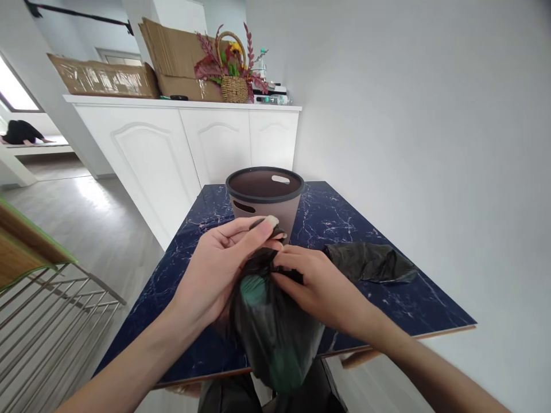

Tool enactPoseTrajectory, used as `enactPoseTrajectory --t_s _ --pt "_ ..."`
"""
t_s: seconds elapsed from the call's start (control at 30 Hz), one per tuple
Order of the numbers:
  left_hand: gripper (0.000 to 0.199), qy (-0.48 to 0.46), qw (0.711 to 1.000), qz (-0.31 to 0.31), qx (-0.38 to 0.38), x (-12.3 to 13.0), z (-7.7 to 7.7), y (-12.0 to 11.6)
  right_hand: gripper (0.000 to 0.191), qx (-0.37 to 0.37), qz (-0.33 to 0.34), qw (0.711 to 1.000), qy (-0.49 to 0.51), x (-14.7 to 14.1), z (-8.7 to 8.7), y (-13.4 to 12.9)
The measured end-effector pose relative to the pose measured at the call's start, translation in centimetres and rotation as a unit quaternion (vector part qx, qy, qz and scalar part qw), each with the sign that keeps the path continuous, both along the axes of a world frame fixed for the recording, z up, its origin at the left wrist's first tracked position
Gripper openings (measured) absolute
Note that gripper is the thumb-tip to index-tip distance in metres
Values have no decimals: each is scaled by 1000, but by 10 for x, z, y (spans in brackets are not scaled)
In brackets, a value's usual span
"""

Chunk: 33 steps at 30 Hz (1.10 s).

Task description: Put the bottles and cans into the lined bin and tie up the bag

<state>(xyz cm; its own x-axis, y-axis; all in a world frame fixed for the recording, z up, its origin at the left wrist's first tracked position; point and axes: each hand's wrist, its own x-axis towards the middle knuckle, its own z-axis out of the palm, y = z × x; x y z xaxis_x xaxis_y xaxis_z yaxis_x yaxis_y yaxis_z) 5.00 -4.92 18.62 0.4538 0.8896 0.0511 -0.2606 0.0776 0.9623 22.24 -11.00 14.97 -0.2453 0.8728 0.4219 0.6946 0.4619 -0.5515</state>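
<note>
My left hand (219,258) is closed on the gathered neck of a black garbage bag (279,327), thumb and fingers pinching the plastic. Just below, my right hand (314,275) grips the same bag with its fingers curled in. The filled bag hangs over the front edge of the table, and greenish shapes show faintly through its thin film. Behind my hands stands a trash can (264,195), pinkish-grey with a dark rim and oval handle holes. To the right, a second black plastic bag (372,262) lies folded or rolled on the table.
The dark blue marbled table (430,310) meets the white wall on the right. A white cabinet (146,143) behind carries cardboard boxes (103,77), a flower basket (235,89) and bottles (275,100). A metal rack (55,310) stands at left. Far left, a person (21,132) is partly visible.
</note>
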Motion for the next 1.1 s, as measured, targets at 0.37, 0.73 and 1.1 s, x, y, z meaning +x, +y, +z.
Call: enactPoseTrajectory --t_s 0.37,0.73,1.1 --pt "31 83 987 85 109 -60 -55 40 49 73 -280 952 104 128 54 -30" --pt "56 272 950 70 136 -75 -139 84 39 254 -391 883 -49 253 4 79" --pt "52 315 942 18 113 -80 -148 82 47 152 -424 891 -66 240 -88 162"
